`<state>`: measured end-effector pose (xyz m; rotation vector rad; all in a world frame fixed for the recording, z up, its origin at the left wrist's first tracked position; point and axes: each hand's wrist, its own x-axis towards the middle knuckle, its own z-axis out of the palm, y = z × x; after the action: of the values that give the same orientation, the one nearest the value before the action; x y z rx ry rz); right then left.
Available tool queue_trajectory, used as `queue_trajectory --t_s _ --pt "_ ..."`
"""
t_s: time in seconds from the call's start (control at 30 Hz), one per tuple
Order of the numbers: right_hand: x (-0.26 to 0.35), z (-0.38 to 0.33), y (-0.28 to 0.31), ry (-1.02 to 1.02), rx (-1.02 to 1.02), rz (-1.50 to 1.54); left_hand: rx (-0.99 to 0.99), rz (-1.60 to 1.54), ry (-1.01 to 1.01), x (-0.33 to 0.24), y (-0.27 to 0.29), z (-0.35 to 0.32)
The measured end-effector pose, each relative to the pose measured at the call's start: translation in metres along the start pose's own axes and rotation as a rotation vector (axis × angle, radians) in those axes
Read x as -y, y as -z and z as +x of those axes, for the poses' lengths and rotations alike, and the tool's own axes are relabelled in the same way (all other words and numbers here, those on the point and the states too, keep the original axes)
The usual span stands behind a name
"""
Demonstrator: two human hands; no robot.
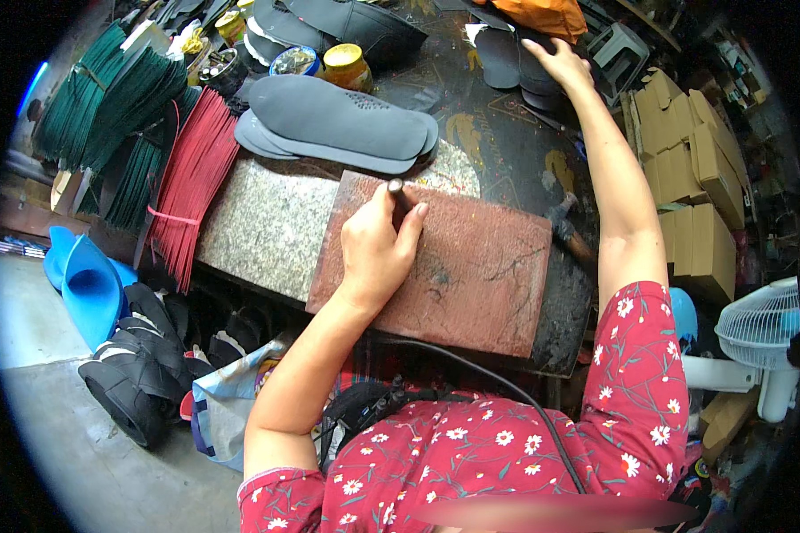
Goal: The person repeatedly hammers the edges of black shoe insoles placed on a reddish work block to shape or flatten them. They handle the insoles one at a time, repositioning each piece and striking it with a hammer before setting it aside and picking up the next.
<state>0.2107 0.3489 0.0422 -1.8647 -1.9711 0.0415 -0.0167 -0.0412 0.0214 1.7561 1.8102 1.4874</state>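
Left hand [378,249]: closed around a short dark tool [396,191], its rounded end showing above the fingers, rested on a reddish stone slab [489,275] marked with dark scuffs. Right hand [556,60]: fingers spread, laid on a stack of dark insoles [507,58] far ahead. Beyond the left hand, grey insoles [338,120] are piled; a hammer [567,229] is lying at the slab's right edge.

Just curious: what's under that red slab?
The red slab lies partly on a speckled granite slab and the dark bench. What's beneath its middle is covered.
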Motion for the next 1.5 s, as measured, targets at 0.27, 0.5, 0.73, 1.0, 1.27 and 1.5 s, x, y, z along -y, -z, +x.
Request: queue_trajectory --t_s 0.27,0.5,0.73,1.0,1.27,1.5 --pt "-0.004 0.008 -0.034 -0.031 0.279 -0.237 0.047 -0.067 0.099 -0.002 -0.001 0.003" --pt "0.019 -0.042 -0.007 0.338 0.432 -0.319 0.048 -0.024 0.074 -0.004 0.001 0.001" --pt "0.024 -0.047 -0.021 0.405 0.627 0.335 0.012 -0.049 0.064 -0.004 0.0 0.004" --pt "0.118 -0.063 -0.048 0.111 0.399 0.1 0.008 -0.043 0.063 0.002 -0.002 0.003" --pt "0.129 -0.077 -0.046 -0.104 0.368 0.879 -0.016 -0.005 0.027 0.009 -0.005 0.004" --pt "0.142 -0.078 -0.052 -0.162 0.55 0.984 -0.017 -0.029 0.051 0.005 -0.005 0.004"
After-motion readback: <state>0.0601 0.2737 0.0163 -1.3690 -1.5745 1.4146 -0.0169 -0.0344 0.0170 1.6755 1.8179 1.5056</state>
